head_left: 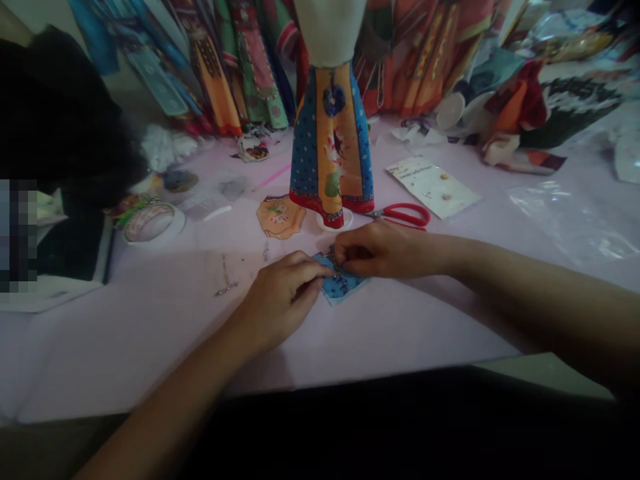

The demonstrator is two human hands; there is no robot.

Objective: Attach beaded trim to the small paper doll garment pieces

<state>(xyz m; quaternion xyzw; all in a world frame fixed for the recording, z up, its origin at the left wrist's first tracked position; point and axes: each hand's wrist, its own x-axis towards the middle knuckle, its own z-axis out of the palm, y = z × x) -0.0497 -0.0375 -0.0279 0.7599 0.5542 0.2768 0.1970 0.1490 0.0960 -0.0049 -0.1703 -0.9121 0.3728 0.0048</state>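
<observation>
A small piece of blue patterned fabric (pixel 345 287) lies on the table between my hands. My left hand (pixel 285 293) is closed at its left edge, thumb and fingertips pressed onto the cloth. From the right, my right hand (pixel 383 250) reaches over the upper part of the fabric with its fingers curled in a pinch; what is between the fingertips is too small to tell. A thin, bead-like trim (pixel 328 255) runs along the cloth beside these fingertips. Just behind stands a doll-like form in a blue and orange skirt (pixel 333 147). An orange embroidered fabric piece (pixel 281 217) lies behind my left hand.
Red-handled scissors (pixel 407 215) lie behind my right hand, near a white card (pixel 433 185). A tape roll (pixel 154 225) and a small chain (pixel 227 283) are to the left. Costumed figures (pixel 255 67) line the back. A dark-haired head (pixel 60 120) is at left.
</observation>
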